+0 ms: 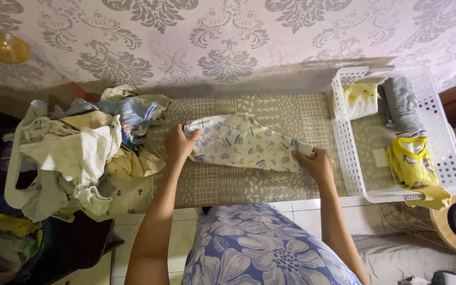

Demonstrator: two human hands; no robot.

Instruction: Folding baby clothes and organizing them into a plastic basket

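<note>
At the centre of the frame, in the head view, a small patterned garment (pixel 246 143) lies flat on a beige patterned mat (pixel 286 111). The left hand (pixel 179 143) rests on the garment's left end, fingers curled down over the cloth edge and pinching it. The right hand (pixel 317 164) is at the garment's lower right end, fingers closed on the fabric there. Left of centre, touching the mat's edge, sits a loose pile of clothes (pixel 80 158). At the right of the frame stands a white basket (pixel 347 153) holding a folded pale yellow piece (pixel 361 100), a rolled grey piece (pixel 402 105) and a bright yellow garment (pixel 412 161). In the lower right corner is a round wooden stool (pixel 444 232).
</note>
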